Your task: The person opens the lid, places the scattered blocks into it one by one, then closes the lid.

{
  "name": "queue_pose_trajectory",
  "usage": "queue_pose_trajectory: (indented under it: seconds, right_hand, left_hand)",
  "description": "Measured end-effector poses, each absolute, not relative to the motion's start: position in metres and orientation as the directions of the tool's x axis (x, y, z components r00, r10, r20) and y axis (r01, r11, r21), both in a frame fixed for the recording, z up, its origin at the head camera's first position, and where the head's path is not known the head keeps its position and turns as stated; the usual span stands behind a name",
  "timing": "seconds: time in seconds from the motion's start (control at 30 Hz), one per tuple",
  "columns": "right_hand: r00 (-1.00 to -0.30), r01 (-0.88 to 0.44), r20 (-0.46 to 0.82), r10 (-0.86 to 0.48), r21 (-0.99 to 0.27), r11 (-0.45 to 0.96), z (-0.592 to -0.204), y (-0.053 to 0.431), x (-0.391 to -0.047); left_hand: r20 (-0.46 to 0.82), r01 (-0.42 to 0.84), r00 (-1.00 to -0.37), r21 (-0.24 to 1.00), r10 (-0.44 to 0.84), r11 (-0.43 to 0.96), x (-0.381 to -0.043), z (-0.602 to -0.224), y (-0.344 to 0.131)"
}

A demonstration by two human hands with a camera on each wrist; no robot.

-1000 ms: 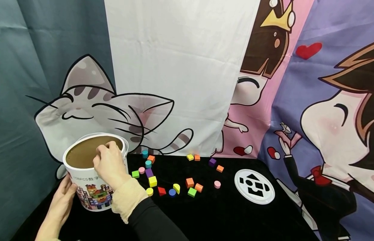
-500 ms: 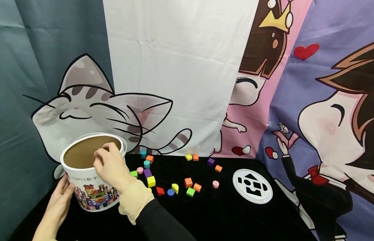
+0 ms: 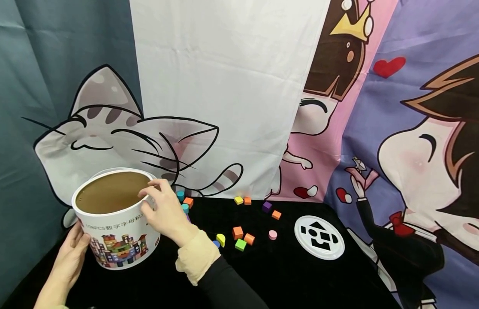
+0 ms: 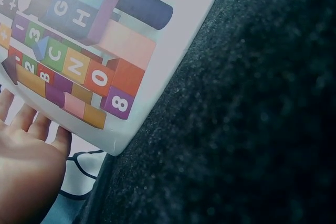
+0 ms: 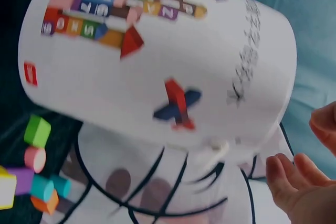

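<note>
A white bucket (image 3: 119, 231) with printed toy blocks and lettering stands upright at the left of the black cloth, its open top showing brown inside. My left hand (image 3: 67, 257) rests against its left side. In the left wrist view, the fingers (image 4: 39, 125) lie fairly straight along the wall, their tips partly hidden by it. Beside the right part of the rim is my right hand (image 3: 167, 212), fingers loosely bent. The right wrist view shows that hand's fingertips (image 5: 278, 174) apart from the thumb, with nothing between them.
Several coloured blocks lie scattered on the black cloth (image 3: 285, 274), among them an orange cube (image 3: 237, 232) and a green block (image 3: 240, 245). A white round lid (image 3: 319, 238) with shaped holes lies to the right. A printed fabric backdrop (image 3: 231, 86) hangs behind.
My right hand has moved from over the bucket's opening to the right, beside the rim, uncovering more of the printed front. The left hand stays at the bucket's side. The head view has shifted slightly.
</note>
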State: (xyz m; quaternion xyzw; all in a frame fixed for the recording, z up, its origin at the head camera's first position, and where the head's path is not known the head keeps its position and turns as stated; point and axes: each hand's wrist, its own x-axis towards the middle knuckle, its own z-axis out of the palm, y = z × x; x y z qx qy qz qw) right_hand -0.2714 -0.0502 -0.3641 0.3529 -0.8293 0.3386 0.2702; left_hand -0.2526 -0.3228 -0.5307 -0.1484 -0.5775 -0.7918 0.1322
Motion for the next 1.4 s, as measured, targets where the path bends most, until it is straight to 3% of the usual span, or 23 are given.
queue_pose_trajectory:
  seconds: [0.2,0.3,0.67,0.9,1.23,1.4]
  right_hand:
    - [-0.566,-0.784,0.742,-0.359,-0.349,0.514,-0.360,-0.021,-0.275]
    - [-0.584,-0.776,0.733,-0.348,-0.379,0.505,-0.361,-0.004,-0.276]
    - [-0.695,-0.663,0.681,-0.229,-0.484,0.572,-0.394,0.108,-0.279]
    - [-0.797,-0.547,0.576,-0.185,-0.557,0.624,-0.413,0.154,-0.286]
    - [-0.834,-0.406,0.550,-0.049,-0.550,0.730,-0.432,0.235,-0.289]
    - [-0.917,-0.267,0.398,-0.011,-0.594,0.759,-0.443,0.269,-0.286]
  left_hand:
    - [0.385,0.378,-0.922,0.876,-0.038,-0.300,-0.251,-0.530,-0.324]
    - [0.376,0.371,-0.926,0.879,-0.043,-0.301,-0.251,-0.529,-0.322]
    - [0.344,0.342,-0.938,0.896,-0.042,-0.285,-0.250,-0.535,-0.312]
    - [0.360,0.360,-0.931,0.883,-0.057,-0.301,-0.250,-0.530,-0.317]
    - [0.310,0.314,-0.949,0.901,-0.061,-0.299,-0.251,-0.525,-0.317]
    - [0.315,0.317,-0.947,0.899,-0.057,-0.303,-0.250,-0.526,-0.320]
